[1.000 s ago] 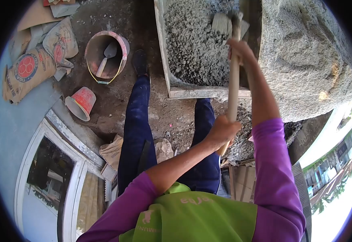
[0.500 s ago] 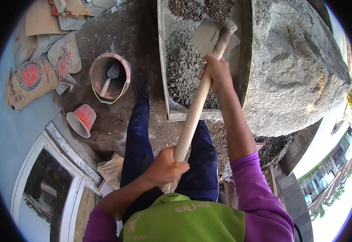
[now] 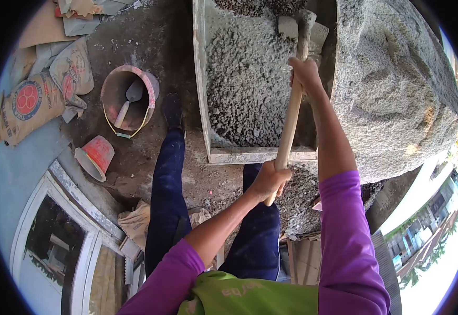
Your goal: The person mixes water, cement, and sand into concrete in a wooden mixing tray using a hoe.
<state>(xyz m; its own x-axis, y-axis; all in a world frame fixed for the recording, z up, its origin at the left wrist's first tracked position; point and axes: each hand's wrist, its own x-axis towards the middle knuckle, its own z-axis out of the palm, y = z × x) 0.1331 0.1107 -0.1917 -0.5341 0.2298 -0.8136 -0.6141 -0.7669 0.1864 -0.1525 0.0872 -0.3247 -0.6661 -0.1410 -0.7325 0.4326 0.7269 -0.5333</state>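
A hoe with a long wooden handle point(image 3: 291, 118) runs up from my legs into a shallow mixing trough point(image 3: 263, 156). My left hand point(image 3: 272, 181) is wrapped round the handle close to its lower end. Higher up, my right hand point(image 3: 305, 73) grips the same handle near the head. The hoe's broad blade point(image 3: 319, 35), smeared with grey, is at the far right side of the trough. Wet grey concrete mix point(image 3: 250, 79) with stones covers much of the trough floor, left of the handle. Dark gravel point(image 3: 287, 6) lies at the trough's far end.
A large sand heap point(image 3: 392, 89) rises right of the trough. On the left stand a bucket point(image 3: 150, 86) with a trowel point(image 3: 129, 102) inside and a tipped red bucket point(image 3: 96, 156). Cement bags point(image 3: 32, 107) lie by the wall. A white-framed window point(image 3: 55, 236) is at lower left.
Both hands and the hoe have shifted right and the handle is steeper. The blade has moved from mid-trough to its right side. More of the wet mix shows on the left.
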